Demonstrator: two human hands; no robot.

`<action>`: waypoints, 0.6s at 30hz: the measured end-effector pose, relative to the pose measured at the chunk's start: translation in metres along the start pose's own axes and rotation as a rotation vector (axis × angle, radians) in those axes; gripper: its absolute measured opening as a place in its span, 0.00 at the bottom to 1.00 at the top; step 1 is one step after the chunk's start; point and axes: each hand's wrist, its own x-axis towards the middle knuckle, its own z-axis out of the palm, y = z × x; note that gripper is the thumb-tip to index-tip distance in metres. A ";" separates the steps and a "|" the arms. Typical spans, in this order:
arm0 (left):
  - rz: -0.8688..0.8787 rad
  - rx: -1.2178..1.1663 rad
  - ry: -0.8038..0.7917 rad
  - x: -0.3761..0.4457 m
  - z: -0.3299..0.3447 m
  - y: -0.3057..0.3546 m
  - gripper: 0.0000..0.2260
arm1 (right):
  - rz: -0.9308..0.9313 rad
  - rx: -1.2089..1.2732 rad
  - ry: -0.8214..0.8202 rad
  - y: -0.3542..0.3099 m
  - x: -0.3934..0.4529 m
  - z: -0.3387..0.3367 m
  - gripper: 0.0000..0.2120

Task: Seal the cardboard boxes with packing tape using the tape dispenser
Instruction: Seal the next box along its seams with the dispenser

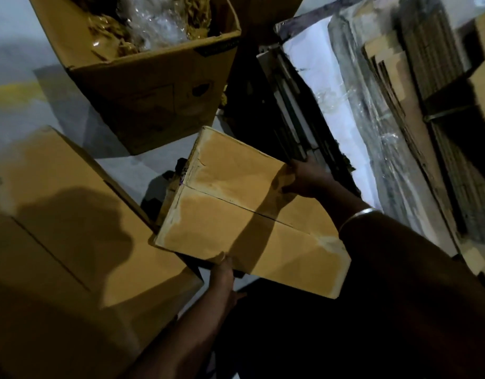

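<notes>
Open box (142,86): 11 o'clock — crumpled paper, clear plastic inside.
Closed box (252,214): centre — left hand (222,272) fingers grip near edge, right hand (304,179) fingers grip far edge.

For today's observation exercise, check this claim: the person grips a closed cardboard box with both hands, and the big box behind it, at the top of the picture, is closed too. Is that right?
Not quite. The head view shows the big box at the top standing open, with crumpled plastic and paper filling showing inside. The rest holds: the left hand and right hand grip the closed cardboard box.
</notes>
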 end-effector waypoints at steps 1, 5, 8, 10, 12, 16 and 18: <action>0.027 -0.001 0.026 -0.009 -0.003 0.001 0.23 | 0.010 0.032 0.014 0.004 -0.015 -0.005 0.42; 0.088 -0.021 0.157 -0.024 -0.011 0.001 0.32 | 0.073 0.289 0.038 0.017 -0.071 -0.014 0.49; 0.186 0.012 0.215 -0.082 -0.008 0.000 0.28 | 0.148 0.503 0.114 0.020 -0.120 -0.032 0.45; 0.327 0.048 0.254 -0.113 -0.008 0.001 0.28 | 0.177 0.543 0.190 0.021 -0.159 -0.055 0.33; 0.527 0.112 0.255 -0.145 -0.007 0.005 0.25 | 0.189 0.528 0.334 0.030 -0.187 -0.075 0.25; 0.974 0.189 0.248 -0.211 0.004 0.038 0.17 | 0.223 0.553 0.571 0.035 -0.247 -0.129 0.27; 1.130 0.223 0.216 -0.239 0.012 0.063 0.17 | 0.254 0.542 0.688 0.038 -0.272 -0.159 0.28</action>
